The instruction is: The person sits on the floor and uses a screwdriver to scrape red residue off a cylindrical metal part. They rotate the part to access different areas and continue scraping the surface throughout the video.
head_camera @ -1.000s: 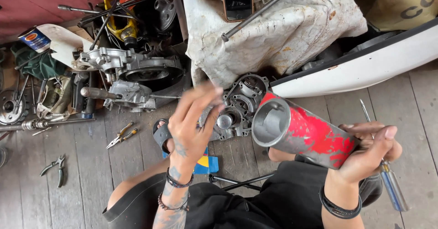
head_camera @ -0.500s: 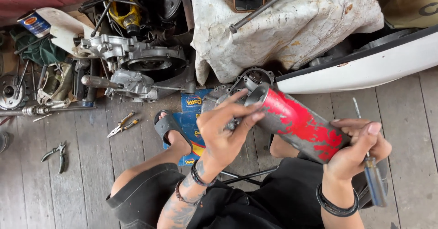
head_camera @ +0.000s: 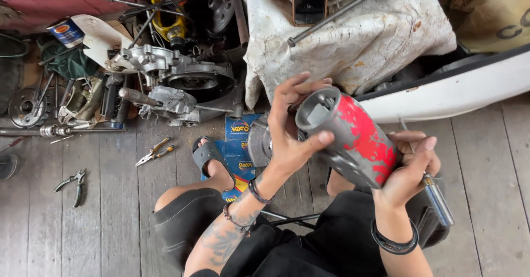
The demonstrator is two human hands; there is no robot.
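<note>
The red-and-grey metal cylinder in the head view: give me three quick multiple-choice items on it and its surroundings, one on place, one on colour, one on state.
1. Where do the pliers lie?
A. on the plank floor, left
B. on the white cloth
C. in the person's lap

2. What colour is the paint on the metal cylinder?
A. blue
B. red
C. green

3. How is the cylinder held?
A. lying on the floor
B. in one hand only
C. in both hands

Answers: 1 A, they rest on the boards far left. 2 B, red patches cover its grey side. 3 C, the left hand grips the open end while the right hand supports the other end.
</note>
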